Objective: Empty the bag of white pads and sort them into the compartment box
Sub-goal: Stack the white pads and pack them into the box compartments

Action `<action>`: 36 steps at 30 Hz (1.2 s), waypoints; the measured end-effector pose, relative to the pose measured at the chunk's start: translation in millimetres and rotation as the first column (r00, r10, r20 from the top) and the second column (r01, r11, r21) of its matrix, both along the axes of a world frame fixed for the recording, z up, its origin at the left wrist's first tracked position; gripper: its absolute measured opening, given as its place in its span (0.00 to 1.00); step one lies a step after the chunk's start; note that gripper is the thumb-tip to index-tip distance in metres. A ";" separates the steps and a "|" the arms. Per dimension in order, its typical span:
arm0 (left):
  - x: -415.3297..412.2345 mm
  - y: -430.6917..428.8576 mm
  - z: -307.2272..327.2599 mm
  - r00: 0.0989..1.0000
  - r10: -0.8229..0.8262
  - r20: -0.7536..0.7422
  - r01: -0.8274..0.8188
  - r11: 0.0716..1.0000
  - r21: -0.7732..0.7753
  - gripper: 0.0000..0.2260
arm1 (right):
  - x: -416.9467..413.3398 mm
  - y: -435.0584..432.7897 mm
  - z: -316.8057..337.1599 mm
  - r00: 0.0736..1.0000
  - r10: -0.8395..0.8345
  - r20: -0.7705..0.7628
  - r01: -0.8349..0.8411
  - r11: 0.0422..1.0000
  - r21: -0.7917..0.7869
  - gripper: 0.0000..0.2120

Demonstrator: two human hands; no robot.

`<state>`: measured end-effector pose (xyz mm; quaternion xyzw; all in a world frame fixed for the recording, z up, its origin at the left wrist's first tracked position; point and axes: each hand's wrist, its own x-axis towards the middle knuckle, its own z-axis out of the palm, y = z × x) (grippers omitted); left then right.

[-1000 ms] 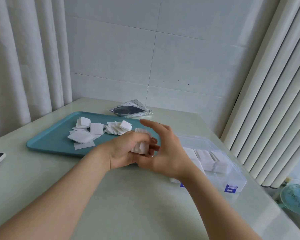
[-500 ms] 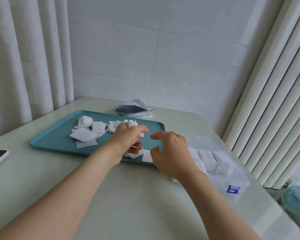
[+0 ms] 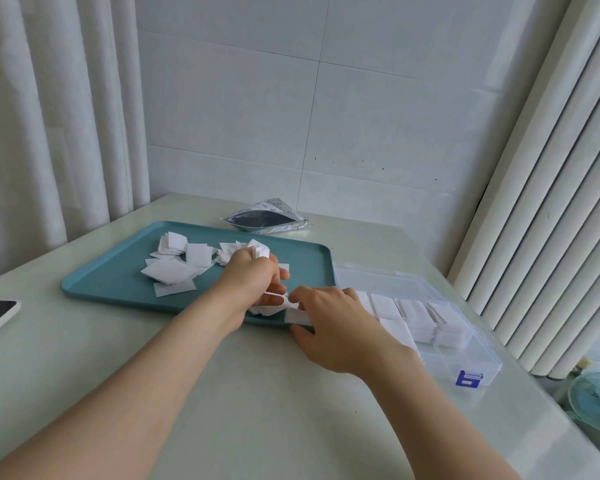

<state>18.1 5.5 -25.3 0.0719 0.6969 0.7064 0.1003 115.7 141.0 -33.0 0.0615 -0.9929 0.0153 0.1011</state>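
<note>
Head view: we see left hand clenched round white pads at near edge of teal tray; right hand touches them, grip unclear. More pads sit in compartment box beside tray.

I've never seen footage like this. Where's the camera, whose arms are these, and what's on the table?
No machine here: a person wears one camera on the head, looking down at their own arms. On the pale green table lie a teal plastic tray strewn with white square pads, a crumpled silvery bag behind it, and a clear plastic compartment box, partly filled, on the right. The left hand pinches pads; the right hand touches more at the tray's near edge, grip unclear.
</note>
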 end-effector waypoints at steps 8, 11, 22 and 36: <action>-0.4 3.7 -4.8 1.000 0.000 -0.011 -0.001 0.996 -0.090 0.09 | -1.1 -3.4 -8.3 1.000 -0.006 -0.024 0.008 0.996 0.086 0.12; 1.6 4.9 -4.3 0.999 0.012 -0.030 -0.015 0.995 -0.101 0.09 | -4.8 -2.6 -8.2 1.000 -0.005 -0.025 0.008 0.993 0.115 0.05; 1.3 3.4 -2.1 0.991 0.045 -0.126 -0.061 0.990 -0.126 0.02 | -19.3 -12.7 1.4 0.992 -0.108 0.063 0.102 0.990 0.101 0.10; 1.8 10.1 -8.2 0.994 0.046 -0.099 -0.057 0.991 -0.119 0.07 | -34.0 -2.0 17.2 0.965 -0.087 0.249 0.104 0.993 -0.056 0.12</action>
